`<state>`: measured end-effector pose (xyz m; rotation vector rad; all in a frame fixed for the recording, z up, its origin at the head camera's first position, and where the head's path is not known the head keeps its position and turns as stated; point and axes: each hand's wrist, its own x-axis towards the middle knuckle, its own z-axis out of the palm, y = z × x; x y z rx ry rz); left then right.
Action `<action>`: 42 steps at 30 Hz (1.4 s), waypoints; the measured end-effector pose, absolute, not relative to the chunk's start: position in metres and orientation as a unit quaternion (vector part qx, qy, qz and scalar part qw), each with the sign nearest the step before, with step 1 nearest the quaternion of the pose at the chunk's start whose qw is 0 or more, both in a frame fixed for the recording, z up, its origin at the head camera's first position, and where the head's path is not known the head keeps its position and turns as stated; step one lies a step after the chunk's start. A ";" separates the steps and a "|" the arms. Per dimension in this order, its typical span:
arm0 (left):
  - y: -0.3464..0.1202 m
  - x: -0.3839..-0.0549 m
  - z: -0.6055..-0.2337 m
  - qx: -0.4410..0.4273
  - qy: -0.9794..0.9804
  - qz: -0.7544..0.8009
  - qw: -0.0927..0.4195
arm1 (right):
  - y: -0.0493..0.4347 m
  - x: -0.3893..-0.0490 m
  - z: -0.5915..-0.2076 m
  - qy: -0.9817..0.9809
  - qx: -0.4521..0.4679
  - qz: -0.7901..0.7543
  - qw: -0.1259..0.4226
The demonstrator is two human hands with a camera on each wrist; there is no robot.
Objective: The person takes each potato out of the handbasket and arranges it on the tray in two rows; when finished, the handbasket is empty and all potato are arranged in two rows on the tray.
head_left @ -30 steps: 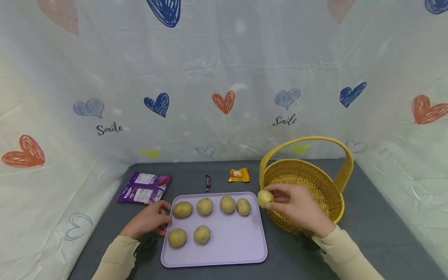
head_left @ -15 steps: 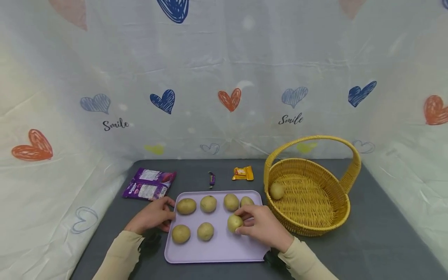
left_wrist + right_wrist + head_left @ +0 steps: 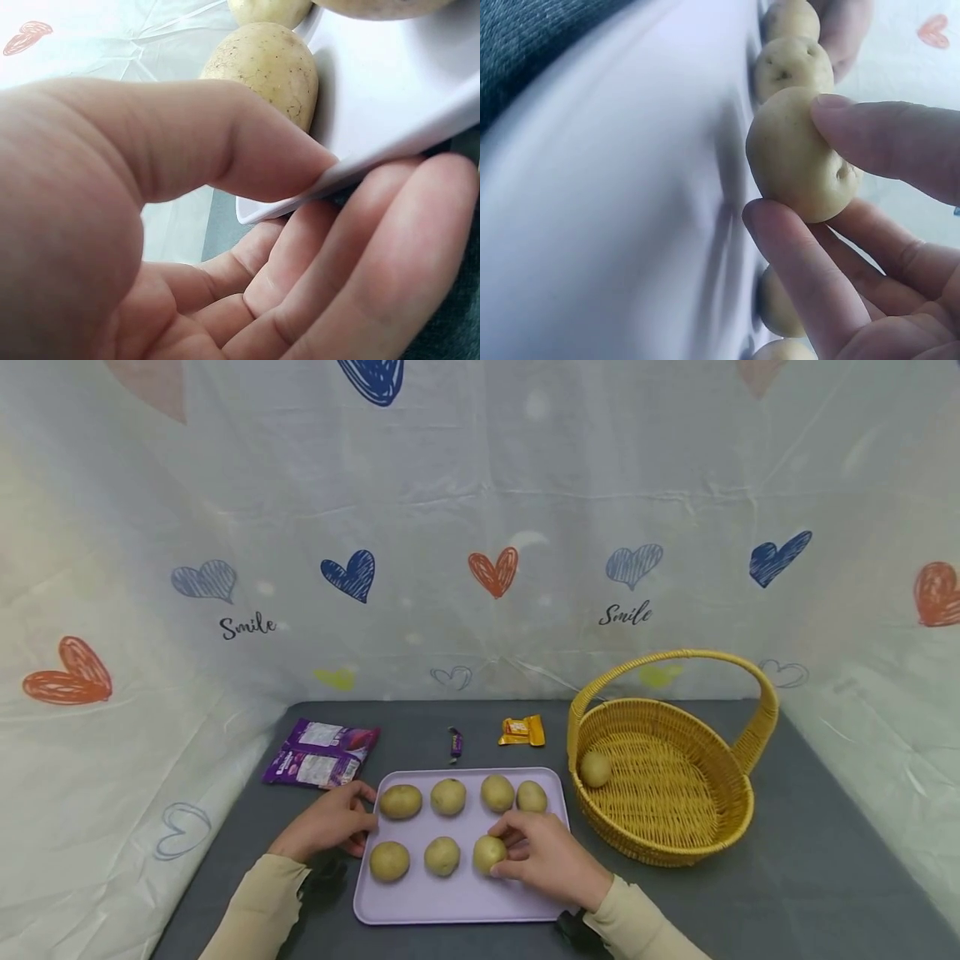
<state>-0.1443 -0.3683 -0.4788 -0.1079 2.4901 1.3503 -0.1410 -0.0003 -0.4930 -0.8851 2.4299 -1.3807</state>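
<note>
A lilac tray carries several potatoes, with a row of them along its far side. My left hand pinches the tray's left rim; in the left wrist view the thumb lies on top and the fingers are underneath. Between the thumb and fingers of my right hand is a potato, low over the tray's front row, right of two other potatoes. The right wrist view shows this potato large; whether it touches the tray I cannot tell.
A yellow wicker basket with a tall handle stands right of the tray, one potato inside at its left. Behind the tray lie a purple packet, a small purple-wrapped candy and an orange-wrapped snack.
My right hand has carried its potato from the basket's left rim leftward and down to the tray's front row. My left hand has stayed at the tray's rim. The head view has shifted slightly.
</note>
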 end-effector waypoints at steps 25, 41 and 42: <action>-0.367 -0.148 -0.478 -0.039 0.874 0.459 0.154 | 0.004 -0.146 -0.494 0.846 -0.298 -0.433 0.087; -0.370 -0.149 -0.479 -0.045 0.874 0.456 0.164 | 0.042 -0.147 -0.444 0.867 -0.304 -0.392 0.037; -0.370 -0.148 -0.479 -0.046 0.874 0.455 0.164 | 0.050 -0.148 -0.437 0.873 -0.301 -0.382 0.031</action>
